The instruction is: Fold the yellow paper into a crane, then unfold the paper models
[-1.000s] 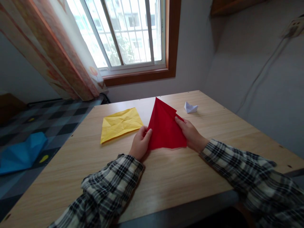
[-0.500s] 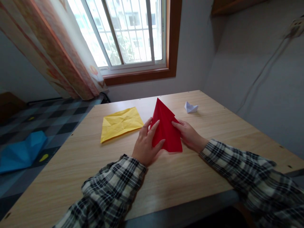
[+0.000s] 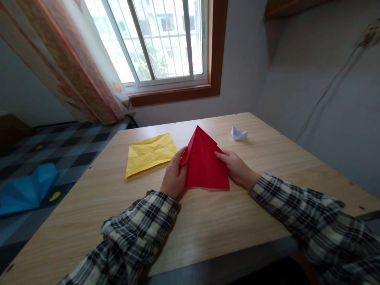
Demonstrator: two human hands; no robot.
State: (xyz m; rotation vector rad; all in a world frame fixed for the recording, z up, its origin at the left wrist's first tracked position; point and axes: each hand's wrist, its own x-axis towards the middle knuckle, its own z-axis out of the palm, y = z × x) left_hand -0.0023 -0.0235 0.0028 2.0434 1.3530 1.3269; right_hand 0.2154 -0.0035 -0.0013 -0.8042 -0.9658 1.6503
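A red sheet of paper (image 3: pixel 204 164), folded into a pointed triangle, lies on the wooden table (image 3: pixel 208 221) in front of me. My left hand (image 3: pixel 173 178) pinches its left edge, with the fingers curled under a lifted flap. On the other side, my right hand (image 3: pixel 236 168) holds the right edge with fingertips on the paper. Both sleeves are black-and-white plaid.
A creased yellow sheet (image 3: pixel 150 153) lies flat to the left of the red paper. A small white paper boat (image 3: pixel 238 134) sits at the back right. Left of the table, a blue object (image 3: pixel 26 190) lies on the checked floor. A window and curtain stand behind.
My left hand has gone from lying flat on top of the red paper to gripping its left edge. The paper's left flap has opened out wider. The right hand has barely moved.
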